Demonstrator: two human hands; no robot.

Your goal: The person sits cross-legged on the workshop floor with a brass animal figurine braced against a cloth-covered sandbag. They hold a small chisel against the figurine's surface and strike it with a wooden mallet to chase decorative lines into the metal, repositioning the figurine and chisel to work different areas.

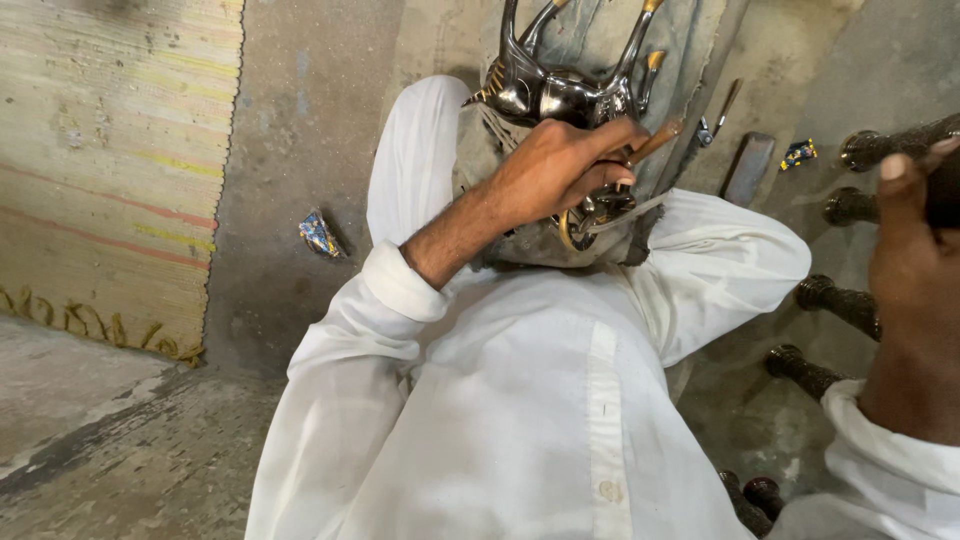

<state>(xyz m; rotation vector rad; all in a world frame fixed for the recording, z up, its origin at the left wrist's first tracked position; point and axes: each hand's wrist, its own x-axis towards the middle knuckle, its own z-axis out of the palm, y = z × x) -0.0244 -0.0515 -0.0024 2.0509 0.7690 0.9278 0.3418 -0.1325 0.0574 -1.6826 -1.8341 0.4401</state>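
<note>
Two hands busy over a shiny metal animal figure [560, 90] resting on the lap.
Left hand [565, 165] wraps its body, fingers curled tight; right hand [915, 230] grips something dark. Looks heavy, slick; horns seem delicate.

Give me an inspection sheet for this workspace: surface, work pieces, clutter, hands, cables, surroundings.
Surface: bare grey concrete floor; grey cloth spread over the lap.
Work pieces: shiny metal animal figurine lying on the cloth.
Clutter: dark ribbed metal pieces on the floor at right; flat metal bar; two crumpled wrappers.
Hands: left hand grips the figurine and a thin wooden-handled tool; right hand closed on a dark object at the frame edge.
Cables: nothing seen.
Surroundings: striped woven mat at left.
</note>
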